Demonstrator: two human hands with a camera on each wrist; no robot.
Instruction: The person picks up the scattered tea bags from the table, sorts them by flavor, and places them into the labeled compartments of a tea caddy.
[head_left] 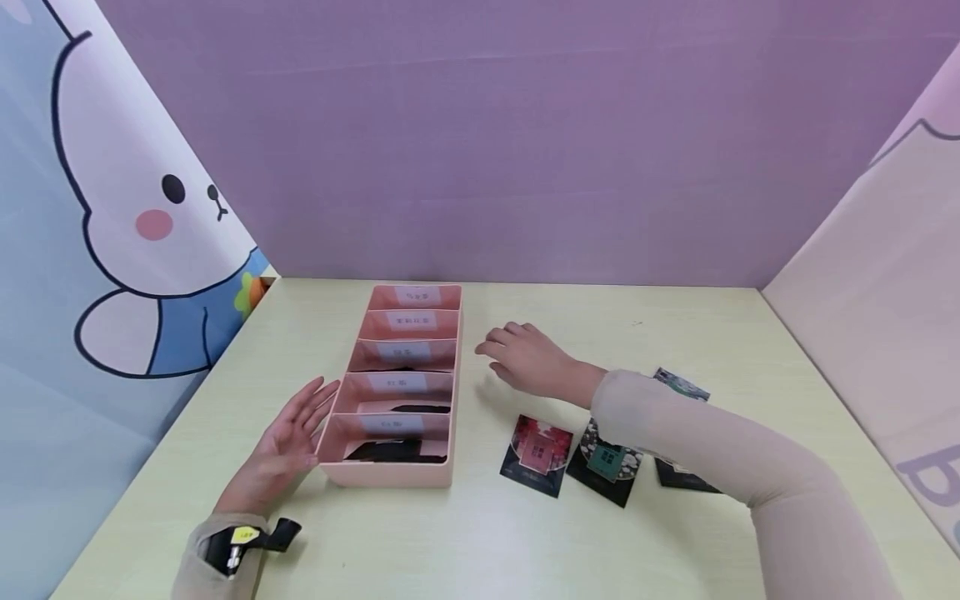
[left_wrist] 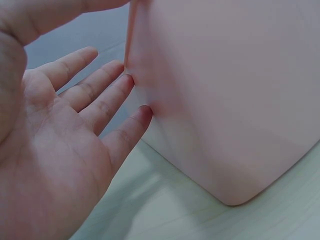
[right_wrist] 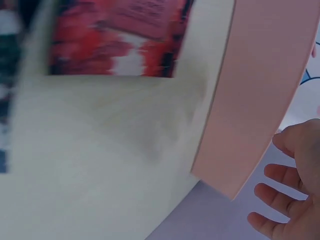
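A pink divided box point(head_left: 390, 477) stands on the table in the head view, with a label on each compartment's back wall. Black packets point(head_left: 397, 451) lie in the nearest compartments. My left hand point(head_left: 288, 442) is at the box's left side, fingers spread; in the left wrist view its fingertips point(left_wrist: 145, 112) touch the pink wall. To the right of the box hovers my right hand point(head_left: 536, 362), fingers loosely bent and holding nothing. Nearer than that hand lie a red-and-black sachet point(head_left: 536, 454) and a green-labelled black sachet point(head_left: 607, 462).
Two more sachets, one farther back point(head_left: 686, 385) and one dark point(head_left: 682, 478), are partly hidden by the right sleeve point(head_left: 697, 425). A purple backdrop point(head_left: 525, 167) rises behind the table point(head_left: 420, 542). Printed cloth panels point(head_left: 150, 250) flank it.
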